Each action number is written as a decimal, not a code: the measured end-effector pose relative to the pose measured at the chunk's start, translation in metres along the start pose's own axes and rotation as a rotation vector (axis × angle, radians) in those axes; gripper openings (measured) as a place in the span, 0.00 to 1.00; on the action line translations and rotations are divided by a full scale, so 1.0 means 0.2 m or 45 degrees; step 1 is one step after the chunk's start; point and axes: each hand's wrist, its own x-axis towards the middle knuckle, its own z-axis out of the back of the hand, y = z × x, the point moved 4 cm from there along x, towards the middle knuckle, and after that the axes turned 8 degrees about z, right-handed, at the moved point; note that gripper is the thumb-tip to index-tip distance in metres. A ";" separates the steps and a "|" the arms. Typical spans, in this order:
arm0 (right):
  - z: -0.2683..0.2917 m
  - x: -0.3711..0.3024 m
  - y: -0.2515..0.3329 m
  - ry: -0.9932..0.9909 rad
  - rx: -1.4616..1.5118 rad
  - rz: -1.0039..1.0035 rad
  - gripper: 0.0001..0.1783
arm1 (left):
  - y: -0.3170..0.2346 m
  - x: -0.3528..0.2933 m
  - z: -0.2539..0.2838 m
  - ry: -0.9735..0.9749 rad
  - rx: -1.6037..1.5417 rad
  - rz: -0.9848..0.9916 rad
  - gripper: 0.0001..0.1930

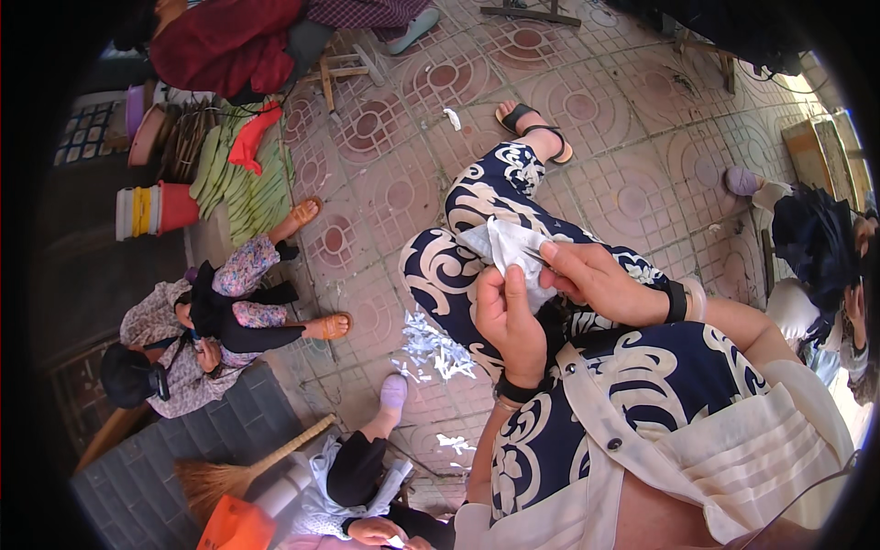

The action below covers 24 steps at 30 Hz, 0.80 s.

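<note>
A crumpled piece of white cloth [513, 240] with a greyish folded corner lies over my lap, held up between both hands. My left hand [510, 323] is closed, pinching its lower edge between thumb and bent fingers. From the right, my right hand [598, 282] is closed too, its thumb and forefinger gripping the cloth close to the left thumb. A small dark sliver shows at the right fingertips; I cannot make out what it is. Beneath the cloth are navy trousers [440, 266] with a cream scroll pattern. Both wrists wear dark bands.
White scraps [440, 350] litter the paved floor [394, 192] left of my legs. People sit at the left, bottom, top and right. A straw broom [229, 477] lies at lower left, near an orange bag [236, 526]. Buckets [174, 207] and long green vegetables [229, 174] are at upper left.
</note>
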 end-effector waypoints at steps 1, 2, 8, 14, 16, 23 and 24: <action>0.00 0.00 0.00 0.000 0.000 0.000 0.29 | 0.00 0.00 0.00 -0.010 0.003 -0.006 0.08; 0.00 0.00 0.00 0.029 -0.026 -0.005 0.29 | 0.00 0.00 0.01 -0.020 0.006 -0.012 0.08; 0.01 -0.01 -0.01 0.101 -0.108 0.038 0.28 | 0.00 -0.01 0.02 -0.041 0.037 0.008 0.07; 0.00 -0.01 -0.02 0.102 -0.129 0.047 0.27 | 0.01 0.00 0.02 -0.049 0.021 -0.040 0.07; 0.00 0.00 -0.02 0.096 -0.126 0.058 0.27 | 0.00 -0.01 0.02 -0.034 0.017 -0.024 0.08; -0.01 0.00 -0.02 0.061 -0.098 0.012 0.28 | 0.02 0.00 0.02 -0.011 -0.004 -0.006 0.07; 0.00 0.00 -0.03 0.061 -0.096 -0.014 0.28 | 0.02 0.00 0.02 -0.011 -0.004 -0.006 0.07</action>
